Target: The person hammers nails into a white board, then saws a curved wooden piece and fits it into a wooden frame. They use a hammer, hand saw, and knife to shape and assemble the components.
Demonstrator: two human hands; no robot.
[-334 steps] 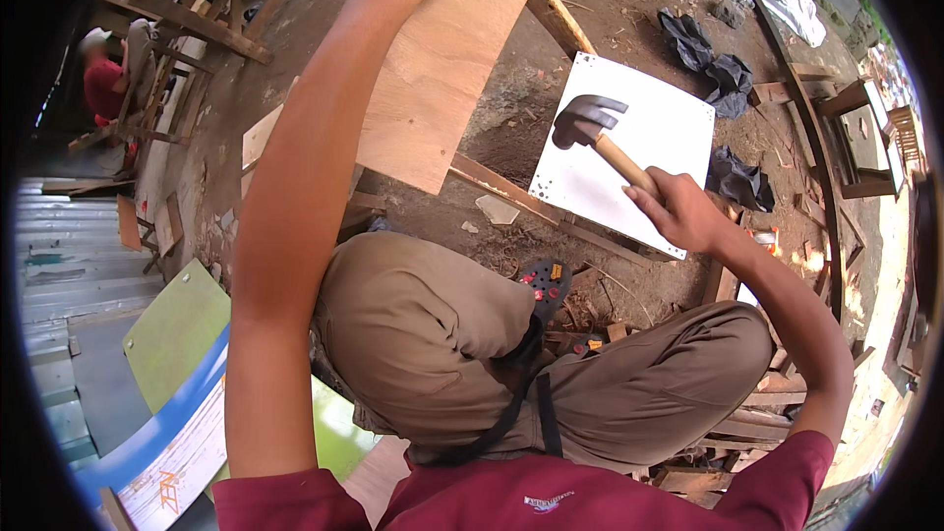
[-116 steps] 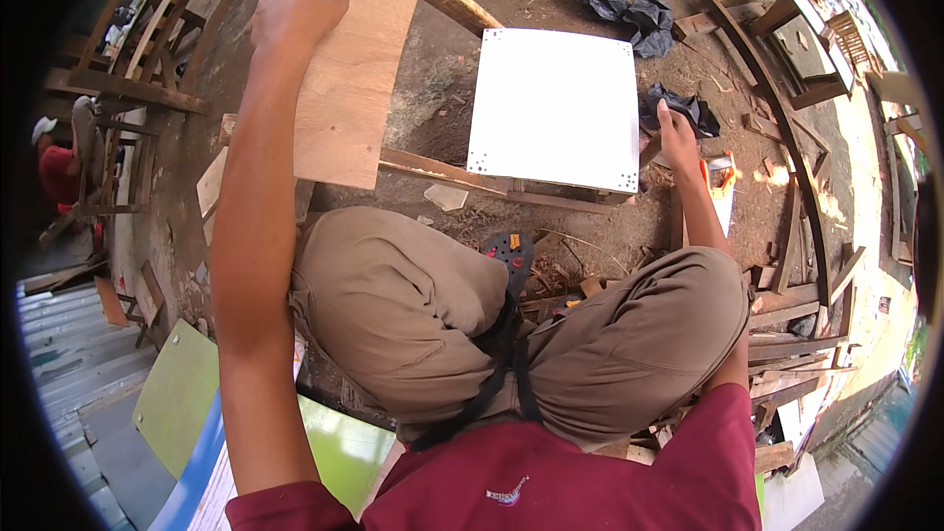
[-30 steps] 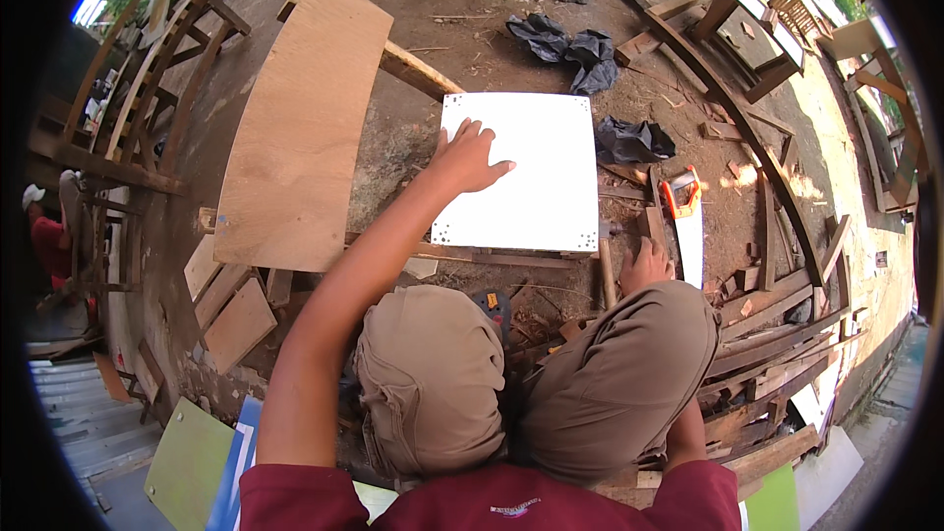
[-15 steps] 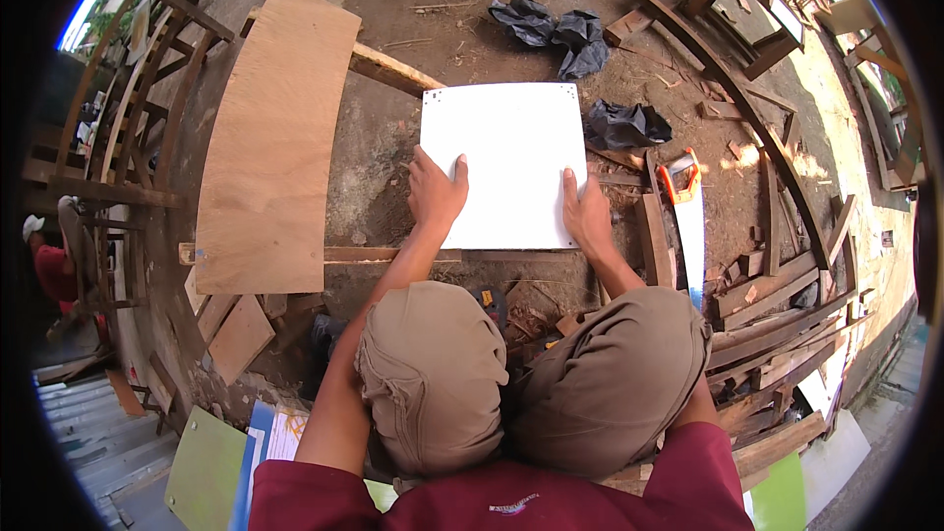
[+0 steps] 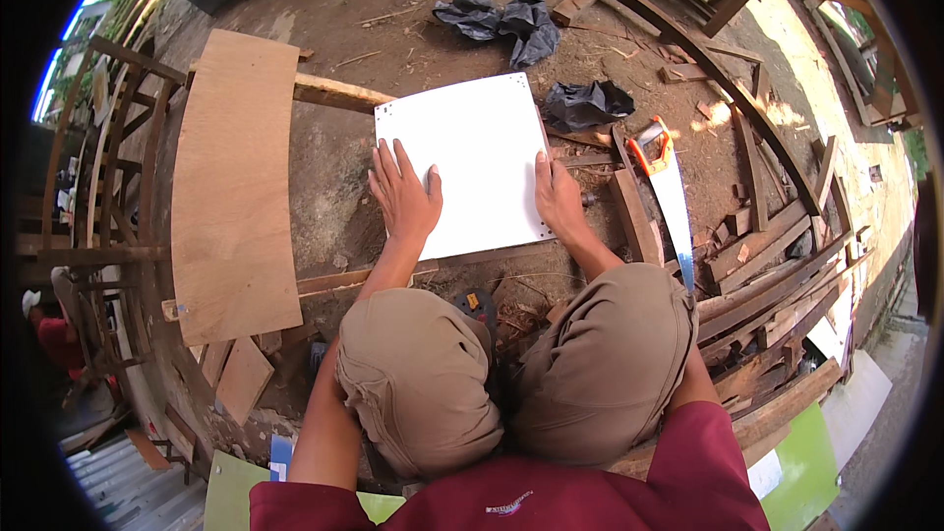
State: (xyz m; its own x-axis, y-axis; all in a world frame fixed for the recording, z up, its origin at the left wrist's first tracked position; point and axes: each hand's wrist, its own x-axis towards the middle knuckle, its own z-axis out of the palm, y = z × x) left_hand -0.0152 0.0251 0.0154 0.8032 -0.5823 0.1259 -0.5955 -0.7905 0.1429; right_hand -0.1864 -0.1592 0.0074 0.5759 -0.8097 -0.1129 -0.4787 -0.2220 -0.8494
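Note:
A white square panel (image 5: 472,162), with small dark holes or marks near its corners, lies in front of my knees, slightly turned. My left hand (image 5: 405,199) rests flat on its left side, fingers spread. At the right edge my right hand (image 5: 562,202) grips the panel, thumb along the top and fingers at the side; the fingertips are partly hidden. A wooden bar (image 5: 344,92) runs from behind the panel toward a long brown plywood sheet (image 5: 236,187) on the left.
An orange-handled handsaw (image 5: 675,206) lies right of the panel beside scrap timber (image 5: 757,256). Crumpled black plastic (image 5: 588,104) lies beyond. A dark object with a yellow mark (image 5: 476,303) sits near my knees. Wooden frames (image 5: 103,157) stand at left; a person (image 5: 57,339) is behind them.
The panel has turned slightly counterclockwise. My left hand has gone from holding its left edge to lying flat on top; my right hand stays at the right edge. The view has shifted.

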